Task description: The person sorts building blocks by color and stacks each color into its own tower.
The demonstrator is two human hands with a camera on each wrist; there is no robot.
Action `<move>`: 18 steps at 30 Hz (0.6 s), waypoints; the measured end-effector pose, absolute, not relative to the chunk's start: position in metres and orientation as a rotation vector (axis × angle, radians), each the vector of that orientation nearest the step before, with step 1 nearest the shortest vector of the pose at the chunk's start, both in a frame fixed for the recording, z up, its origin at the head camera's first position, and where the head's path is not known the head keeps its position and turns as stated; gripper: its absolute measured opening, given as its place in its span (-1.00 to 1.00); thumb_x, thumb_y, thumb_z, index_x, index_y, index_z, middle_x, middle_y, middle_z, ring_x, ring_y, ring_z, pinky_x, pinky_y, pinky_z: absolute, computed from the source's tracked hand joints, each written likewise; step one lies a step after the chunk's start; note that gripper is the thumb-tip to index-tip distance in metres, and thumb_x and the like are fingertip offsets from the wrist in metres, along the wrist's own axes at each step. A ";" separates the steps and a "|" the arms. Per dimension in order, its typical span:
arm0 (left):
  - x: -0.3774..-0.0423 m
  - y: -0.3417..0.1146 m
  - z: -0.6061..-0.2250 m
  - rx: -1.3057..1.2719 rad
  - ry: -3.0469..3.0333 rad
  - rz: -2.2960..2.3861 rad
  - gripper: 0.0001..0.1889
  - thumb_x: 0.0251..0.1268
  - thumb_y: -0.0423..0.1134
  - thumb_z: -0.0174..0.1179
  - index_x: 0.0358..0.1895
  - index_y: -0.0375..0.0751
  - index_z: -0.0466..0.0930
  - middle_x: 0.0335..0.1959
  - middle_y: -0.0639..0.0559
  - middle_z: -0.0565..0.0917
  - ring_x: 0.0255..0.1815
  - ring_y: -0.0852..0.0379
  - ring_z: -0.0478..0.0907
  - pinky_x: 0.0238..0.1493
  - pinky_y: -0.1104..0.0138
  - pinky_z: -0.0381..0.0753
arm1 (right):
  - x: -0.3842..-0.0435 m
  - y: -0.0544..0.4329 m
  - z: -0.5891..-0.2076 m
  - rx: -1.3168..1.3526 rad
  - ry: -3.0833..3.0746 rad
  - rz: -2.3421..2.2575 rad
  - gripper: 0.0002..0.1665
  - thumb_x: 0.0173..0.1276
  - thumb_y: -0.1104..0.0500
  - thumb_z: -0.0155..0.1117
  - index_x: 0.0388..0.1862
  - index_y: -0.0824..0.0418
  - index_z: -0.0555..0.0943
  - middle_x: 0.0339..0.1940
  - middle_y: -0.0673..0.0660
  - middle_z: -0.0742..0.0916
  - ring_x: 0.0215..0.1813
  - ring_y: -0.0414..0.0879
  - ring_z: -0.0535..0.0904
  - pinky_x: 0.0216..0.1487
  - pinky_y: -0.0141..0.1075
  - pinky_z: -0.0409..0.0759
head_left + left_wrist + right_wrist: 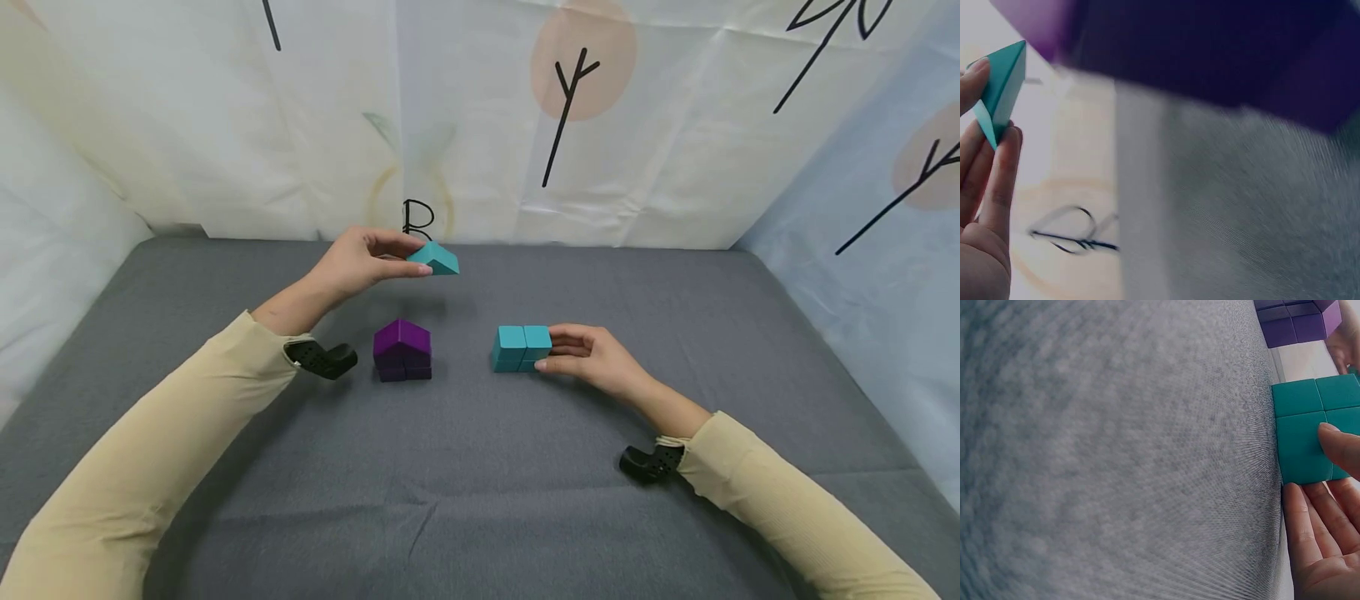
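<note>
High over the far part of the table, my left hand (367, 257) pinches a teal triangular block (438, 259) between thumb and fingers. The left wrist view shows the thumb on one face of this triangular block (1005, 81) and fingers beneath it. My right hand (596, 358) holds the right side of a stack of teal blocks (512, 347), two blocks wide, standing on the table. In the right wrist view the thumb lies across the face of the teal stack (1300, 447), fingers along its side. A purple house-shaped block stack (402, 350) with a peaked top stands left of it.
Grey cloth with creases covers the table (480, 467). A pale printed curtain (465, 125) rises behind the far edge, with more hanging at both sides. Dark wrist devices (322, 358) sit at both sleeve cuffs.
</note>
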State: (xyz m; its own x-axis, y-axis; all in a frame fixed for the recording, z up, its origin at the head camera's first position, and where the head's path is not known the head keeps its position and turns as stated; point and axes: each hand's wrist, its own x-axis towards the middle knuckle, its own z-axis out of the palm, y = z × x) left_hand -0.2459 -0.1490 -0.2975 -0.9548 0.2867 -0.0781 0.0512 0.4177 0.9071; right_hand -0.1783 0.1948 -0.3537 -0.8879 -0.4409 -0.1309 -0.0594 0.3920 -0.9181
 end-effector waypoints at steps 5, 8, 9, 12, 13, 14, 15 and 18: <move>-0.234 -0.143 -0.281 0.362 2.440 1.573 -0.50 0.06 -0.06 0.44 0.13 -0.02 0.62 0.00 0.06 0.67 0.03 0.18 0.58 0.10 0.23 0.48 | -0.178 0.195 -0.354 -0.426 2.308 -1.495 -0.37 0.24 0.28 0.35 0.29 0.35 0.43 0.20 0.33 0.59 0.22 0.12 0.54 0.05 -0.32 0.61; -0.227 -0.140 -0.274 0.395 2.449 1.577 -0.53 0.07 -0.10 0.43 0.11 -0.02 0.64 -0.04 0.07 0.69 -0.04 0.18 0.62 0.05 0.26 0.51 | -0.178 0.195 -0.355 -0.428 2.304 -1.500 -0.37 0.24 0.28 0.35 0.29 0.35 0.43 0.19 0.34 0.60 0.21 0.12 0.55 0.04 -0.32 0.61; -0.225 -0.139 -0.271 0.406 2.455 1.576 -0.55 0.07 -0.11 0.43 0.10 -0.02 0.65 -0.06 0.07 0.69 -0.06 0.19 0.64 0.02 0.27 0.52 | -0.178 0.195 -0.355 -0.428 2.302 -1.502 -0.37 0.24 0.28 0.35 0.28 0.36 0.43 0.19 0.34 0.60 0.21 0.12 0.55 0.04 -0.33 0.61; -0.215 -0.135 -0.265 0.453 2.471 1.586 -0.58 0.07 -0.15 0.44 0.06 -0.05 0.67 -0.11 0.06 0.72 -0.14 0.20 0.67 -0.05 0.31 0.56 | -0.177 0.195 -0.355 -0.429 2.302 -1.506 -0.38 0.24 0.29 0.35 0.28 0.36 0.43 0.18 0.34 0.60 0.21 0.12 0.55 0.03 -0.33 0.61; -0.211 -0.134 -0.263 0.471 2.479 1.588 -0.59 0.07 -0.17 0.44 0.05 -0.06 0.68 -0.12 0.05 0.72 -0.15 0.21 0.68 -0.07 0.32 0.58 | -0.178 0.194 -0.355 -0.430 2.302 -1.508 -0.38 0.24 0.29 0.35 0.28 0.36 0.44 0.18 0.34 0.60 0.21 0.12 0.55 0.03 -0.33 0.61; -0.207 -0.133 -0.261 0.490 2.489 1.589 -0.60 0.07 -0.18 0.44 0.04 -0.08 0.68 -0.12 0.04 0.73 -0.17 0.21 0.69 -0.09 0.33 0.59 | -0.178 0.194 -0.355 -0.429 2.306 -1.505 -0.38 0.24 0.28 0.35 0.28 0.35 0.44 0.18 0.34 0.60 0.21 0.12 0.55 0.03 -0.33 0.61; -0.203 -0.132 -0.259 0.505 2.496 1.598 -0.61 0.07 -0.21 0.44 0.03 -0.09 0.69 -0.13 0.04 0.73 -0.19 0.21 0.69 -0.10 0.34 0.61 | -0.178 0.193 -0.355 -0.429 2.309 -1.504 -0.38 0.23 0.28 0.36 0.28 0.35 0.44 0.18 0.33 0.60 0.21 0.12 0.55 0.03 -0.32 0.61; -0.191 -0.126 -0.254 0.536 2.528 1.614 -0.63 0.05 -0.23 0.44 0.00 -0.12 0.70 -0.16 0.04 0.75 -0.21 0.21 0.70 -0.11 0.36 0.63 | -0.179 0.191 -0.355 -0.430 2.313 -1.500 -0.37 0.23 0.26 0.36 0.28 0.34 0.44 0.18 0.33 0.61 0.21 0.12 0.56 0.05 -0.30 0.62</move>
State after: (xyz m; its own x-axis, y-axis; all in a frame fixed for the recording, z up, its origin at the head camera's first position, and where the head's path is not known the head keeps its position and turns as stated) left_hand -0.1906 -0.1262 -0.2540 -0.9337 0.3416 0.1073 0.2412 0.3785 0.8936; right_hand -0.1792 0.1915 -0.3550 -0.8929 -0.4326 -0.1250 -0.0624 0.3936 -0.9171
